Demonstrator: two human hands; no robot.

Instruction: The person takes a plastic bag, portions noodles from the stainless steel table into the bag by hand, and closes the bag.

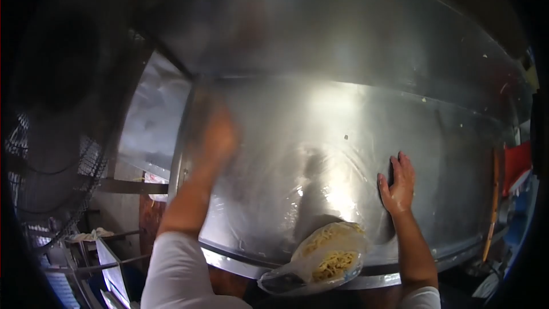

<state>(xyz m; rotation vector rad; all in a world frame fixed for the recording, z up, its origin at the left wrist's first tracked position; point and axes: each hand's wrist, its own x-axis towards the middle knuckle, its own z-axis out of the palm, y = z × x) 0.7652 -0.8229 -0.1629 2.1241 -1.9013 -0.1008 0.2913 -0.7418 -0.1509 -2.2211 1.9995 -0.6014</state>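
My left hand [220, 131] is over the left part of the metal table [274, 171], smeared by motion, so its fingers cannot be made out. On the right, my right hand [401, 186] is at the metal surface with its fingers apart and nothing in it. A clear plastic bag [280, 280] with yellowish noodles [334, 264] inside lies at the front edge, between my two arms. Its thin, crumpled end hangs over the edge. Neither hand touches the bag.
A raised metal panel [343, 28] runs along the table's back. Wire fan guards [86, 166] stand at the left. A thin orange stick [492, 212] and a red object [516, 166] are at the right. Small specks dot the metal.
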